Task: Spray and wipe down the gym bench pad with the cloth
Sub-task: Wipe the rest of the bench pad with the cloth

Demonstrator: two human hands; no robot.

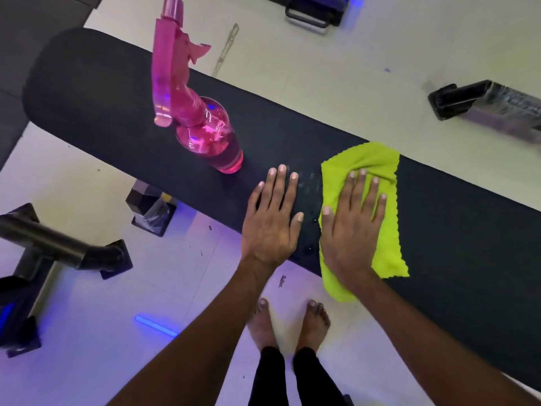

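**Both hands flat on table pad, cloth under right**

Right hand (352,230) lies flat on the lime cloth (377,168), fingers straight and spread, pressing it onto the black table pad (96,92); grip apart, nothing clamped. Cloth's near edge hangs off the pad at 6 o'clock. Left hand (270,221) rests palm-down on bare pad just beside it at 9 o'clock, fingers straight, grip apart. Wet droplets (310,183) between the two hands. Pink spray bottle (205,133) stands upright on the pad, 10 o'clock of the left hand, untouched. Bare feet (288,323) on floor below.
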